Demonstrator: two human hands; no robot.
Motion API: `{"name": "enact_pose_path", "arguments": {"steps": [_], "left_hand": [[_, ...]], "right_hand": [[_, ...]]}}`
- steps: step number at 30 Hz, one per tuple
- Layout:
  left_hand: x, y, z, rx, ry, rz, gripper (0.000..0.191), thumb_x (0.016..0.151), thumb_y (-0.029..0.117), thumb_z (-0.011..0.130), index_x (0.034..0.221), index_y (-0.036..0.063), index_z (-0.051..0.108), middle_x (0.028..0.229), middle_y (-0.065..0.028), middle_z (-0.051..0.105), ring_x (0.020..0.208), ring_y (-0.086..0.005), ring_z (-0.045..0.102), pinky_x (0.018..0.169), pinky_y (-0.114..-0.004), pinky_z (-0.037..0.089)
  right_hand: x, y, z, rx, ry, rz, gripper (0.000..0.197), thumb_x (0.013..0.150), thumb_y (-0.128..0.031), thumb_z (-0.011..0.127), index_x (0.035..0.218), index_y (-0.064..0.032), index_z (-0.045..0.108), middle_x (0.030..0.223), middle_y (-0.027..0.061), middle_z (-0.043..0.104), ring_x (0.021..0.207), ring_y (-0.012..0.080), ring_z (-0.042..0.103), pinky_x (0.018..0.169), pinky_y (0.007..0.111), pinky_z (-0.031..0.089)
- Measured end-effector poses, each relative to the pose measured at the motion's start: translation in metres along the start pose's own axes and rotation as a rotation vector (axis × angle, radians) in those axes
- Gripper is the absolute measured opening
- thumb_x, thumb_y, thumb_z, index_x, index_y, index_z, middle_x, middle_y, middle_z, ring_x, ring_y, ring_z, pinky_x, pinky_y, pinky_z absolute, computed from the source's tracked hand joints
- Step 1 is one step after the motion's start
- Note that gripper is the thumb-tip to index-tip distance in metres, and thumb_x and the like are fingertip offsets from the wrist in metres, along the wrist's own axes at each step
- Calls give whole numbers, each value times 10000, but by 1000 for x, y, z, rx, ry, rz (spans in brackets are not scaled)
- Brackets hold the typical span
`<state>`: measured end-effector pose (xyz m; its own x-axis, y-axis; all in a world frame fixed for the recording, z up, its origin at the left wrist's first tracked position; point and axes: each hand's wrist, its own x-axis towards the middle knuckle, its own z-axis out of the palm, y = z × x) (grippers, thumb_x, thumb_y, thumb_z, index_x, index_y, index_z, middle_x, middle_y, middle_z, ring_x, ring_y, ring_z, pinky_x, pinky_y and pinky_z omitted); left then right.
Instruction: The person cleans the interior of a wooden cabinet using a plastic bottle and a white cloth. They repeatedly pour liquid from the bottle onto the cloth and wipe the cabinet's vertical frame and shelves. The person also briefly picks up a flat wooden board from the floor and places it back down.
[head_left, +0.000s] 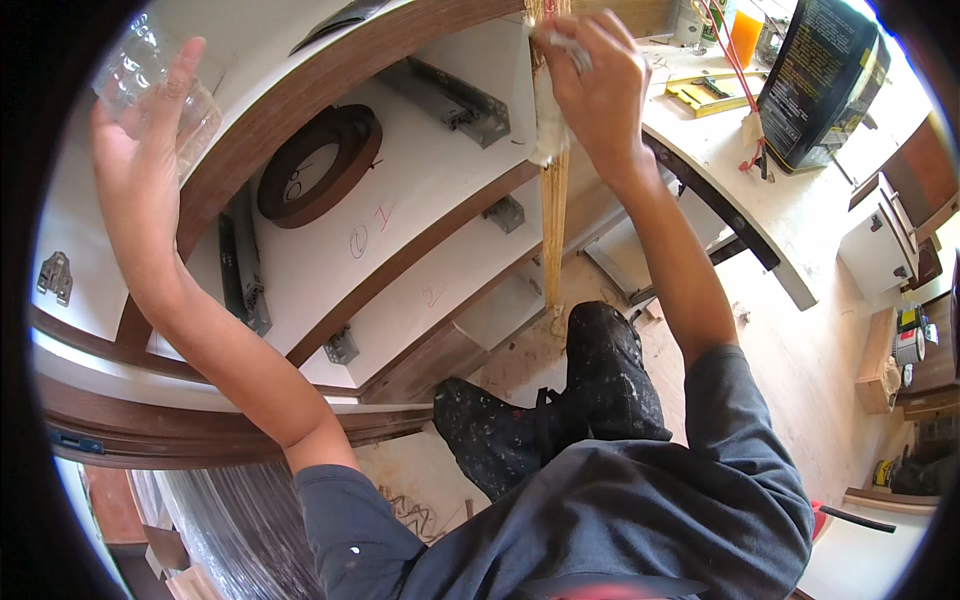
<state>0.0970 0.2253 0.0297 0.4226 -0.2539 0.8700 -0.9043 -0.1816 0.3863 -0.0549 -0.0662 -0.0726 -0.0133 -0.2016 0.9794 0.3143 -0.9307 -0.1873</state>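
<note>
At the upper left, my left hand (146, 112) is wrapped around a clear plastic bottle (196, 135). My right hand (600, 90), raised at the top centre, pinches a whitish cloth or pad (574, 52), slightly blurred, against an upright wooden strip (553, 225). A pale, limp piece (549, 139) hangs along the strip below the fingers; whether it joins the cloth I cannot tell. Left of the strip stands an open cabinet frame (420, 300) with brown edges and white inner panels. Inside it lies a coil of brown edge banding (322, 165).
Metal drawer slides (450, 101) are fixed inside the cabinet. On the white worktop (697, 142) at the right stand a dark metal can (817, 82), a yellow tray (712, 94) and red wires (739, 75). A metal frame (611, 270) lies beyond my knees. Plastic-wrapped panels (232, 525) stand lower left.
</note>
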Motion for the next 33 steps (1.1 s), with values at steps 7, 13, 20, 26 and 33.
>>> {"name": "enact_pose_path", "arguments": {"steps": [7, 13, 20, 26, 33], "left_hand": [[1, -2, -3, 85, -20, 33, 739, 869, 483, 801, 1387, 8, 573, 1234, -158, 717, 1185, -225, 674, 1066, -353, 509], [2, -3, -4, 105, -9, 73, 741, 873, 495, 791, 1401, 24, 571, 1273, -156, 710, 1221, -217, 662, 1097, -343, 473], [4, -7, -3, 51, -20, 73, 753, 865, 490, 799, 1406, 22, 566, 1284, -166, 705, 1243, -231, 653, 1124, -346, 452], [7, -13, -7, 164, -70, 120, 699, 899, 458, 776, 1404, 20, 572, 1291, -170, 699, 1250, -233, 649, 1108, -354, 476], [2, -4, -2, 40, -52, 94, 660, 928, 436, 754, 1411, 31, 559, 1286, -163, 702, 1267, -231, 632, 1112, -373, 477]], "right_hand": [[-2, 7, -2, 20, -34, 113, 85, 883, -39, 724, 945, 19, 733, 821, 153, 656, 738, 270, 666, 685, 357, 512], [-5, 5, -3, -1, -38, 68, 82, 881, -16, 713, 946, 28, 738, 813, 144, 658, 721, 248, 647, 686, 339, 506], [-6, 5, -3, -11, -39, 90, 64, 890, -28, 721, 915, 29, 730, 776, 109, 656, 717, 206, 626, 676, 325, 491], [7, 2, 0, 178, -49, 214, 62, 889, -35, 724, 927, 10, 744, 744, 99, 629, 706, 206, 619, 676, 327, 488], [7, 3, 2, 52, -3, 118, 76, 891, -29, 717, 929, 34, 736, 772, 111, 636, 714, 184, 618, 671, 334, 488]]}}
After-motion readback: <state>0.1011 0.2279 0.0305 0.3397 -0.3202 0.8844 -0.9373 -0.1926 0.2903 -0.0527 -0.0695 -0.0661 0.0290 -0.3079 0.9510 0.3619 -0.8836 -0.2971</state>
